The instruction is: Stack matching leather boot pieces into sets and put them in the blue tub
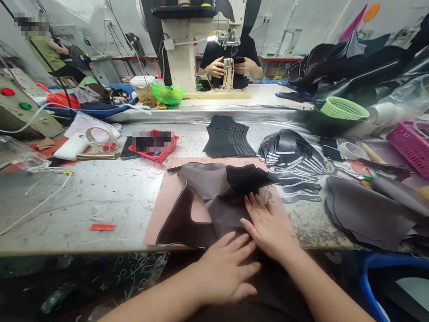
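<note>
A sewn dark brown and grey leather piece lies partly folded on a pink mat at the table's front edge. Its upper part shows a grey face and a black patch. My right hand rests flat on the piece, fingers stretched toward the black patch. My left hand is at the near edge, fingers spread, its fingertips by the grey leather and close to my right thumb. Neither hand grips anything. Behind the mat lies a fanned stack of black cut pieces.
Bundled black strips and grey leather pieces lie to the right. A red basket stands back left. Across the table, a person's hands work at a sewing machine. A blue tub sits below the right edge.
</note>
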A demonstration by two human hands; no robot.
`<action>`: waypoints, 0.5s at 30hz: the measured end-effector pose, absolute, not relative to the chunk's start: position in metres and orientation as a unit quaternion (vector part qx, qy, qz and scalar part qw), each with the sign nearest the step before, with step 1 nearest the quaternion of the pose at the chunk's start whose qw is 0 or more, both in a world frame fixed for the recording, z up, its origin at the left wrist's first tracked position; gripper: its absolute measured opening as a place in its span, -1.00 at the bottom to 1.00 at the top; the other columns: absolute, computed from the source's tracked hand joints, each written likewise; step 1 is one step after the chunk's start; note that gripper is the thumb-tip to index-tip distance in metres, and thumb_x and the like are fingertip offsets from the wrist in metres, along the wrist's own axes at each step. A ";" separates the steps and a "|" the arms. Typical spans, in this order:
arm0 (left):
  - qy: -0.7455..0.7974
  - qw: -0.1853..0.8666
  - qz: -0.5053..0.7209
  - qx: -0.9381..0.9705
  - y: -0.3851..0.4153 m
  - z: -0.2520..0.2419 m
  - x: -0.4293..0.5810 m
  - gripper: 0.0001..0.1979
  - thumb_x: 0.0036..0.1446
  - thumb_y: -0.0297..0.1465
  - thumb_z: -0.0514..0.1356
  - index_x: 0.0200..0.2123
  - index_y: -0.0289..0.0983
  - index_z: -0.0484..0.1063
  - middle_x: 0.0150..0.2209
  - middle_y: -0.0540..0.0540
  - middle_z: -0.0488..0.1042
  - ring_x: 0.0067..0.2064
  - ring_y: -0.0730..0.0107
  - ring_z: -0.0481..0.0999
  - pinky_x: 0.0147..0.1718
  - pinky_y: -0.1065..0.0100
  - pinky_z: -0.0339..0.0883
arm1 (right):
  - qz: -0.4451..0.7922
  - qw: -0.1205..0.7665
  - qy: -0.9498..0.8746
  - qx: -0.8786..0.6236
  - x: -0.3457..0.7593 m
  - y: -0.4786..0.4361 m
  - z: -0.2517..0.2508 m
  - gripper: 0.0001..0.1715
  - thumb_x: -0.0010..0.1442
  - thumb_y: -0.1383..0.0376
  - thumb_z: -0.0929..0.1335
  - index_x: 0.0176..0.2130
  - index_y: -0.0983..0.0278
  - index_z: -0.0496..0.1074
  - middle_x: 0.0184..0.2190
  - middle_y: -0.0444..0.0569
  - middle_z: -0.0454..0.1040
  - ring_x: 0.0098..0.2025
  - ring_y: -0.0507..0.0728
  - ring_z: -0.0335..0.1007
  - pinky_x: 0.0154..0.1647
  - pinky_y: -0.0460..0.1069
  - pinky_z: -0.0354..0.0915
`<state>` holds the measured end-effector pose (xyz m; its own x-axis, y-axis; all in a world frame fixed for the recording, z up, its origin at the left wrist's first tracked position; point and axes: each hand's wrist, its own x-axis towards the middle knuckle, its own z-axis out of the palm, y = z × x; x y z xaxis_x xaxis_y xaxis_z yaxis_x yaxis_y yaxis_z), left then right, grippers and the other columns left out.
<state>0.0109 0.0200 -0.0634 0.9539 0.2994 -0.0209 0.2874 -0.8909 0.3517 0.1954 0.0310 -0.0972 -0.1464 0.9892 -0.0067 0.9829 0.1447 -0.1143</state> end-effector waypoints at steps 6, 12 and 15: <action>0.114 0.390 -0.057 0.912 0.018 -0.017 -0.015 -0.64 0.26 -0.27 -0.01 0.07 -0.23 0.29 0.03 -0.09 0.41 0.09 0.24 0.35 0.13 0.24 0.11 | -0.044 0.003 -0.782 -0.621 0.213 0.042 -0.094 -0.05 0.12 -0.21 0.09 0.22 0.40 0.10 0.23 0.25 0.05 0.27 0.36 -0.12 0.22 0.32 -0.20; 0.148 0.514 0.123 0.836 0.047 0.068 -0.055 -0.64 0.19 -0.37 0.10 0.06 -0.26 0.30 -0.03 -0.12 0.45 -0.02 0.35 0.44 -0.04 0.44 0.29 | -0.074 0.098 -0.754 -0.646 0.239 0.070 -0.055 -0.52 0.14 0.20 0.28 -0.01 0.42 0.39 0.11 0.32 0.25 0.17 0.43 0.09 0.14 0.37 -0.10; 0.200 0.509 0.240 0.802 0.085 0.060 -0.045 -0.70 0.21 -0.35 0.03 -0.05 -0.32 0.39 -0.16 -0.15 0.52 -0.14 0.34 0.50 -0.11 0.37 0.35 | -0.020 0.202 -0.765 -0.612 0.218 0.068 -0.055 -0.69 0.17 0.39 0.20 -0.20 0.33 0.48 -0.15 0.13 0.49 -0.10 0.23 0.39 -0.03 0.13 0.25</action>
<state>-0.0448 0.0855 0.0596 0.8047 0.5653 0.1815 0.0768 -0.4023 0.9123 0.2180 0.0682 -0.0551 -0.1700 0.9273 0.3335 0.9432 0.2511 -0.2174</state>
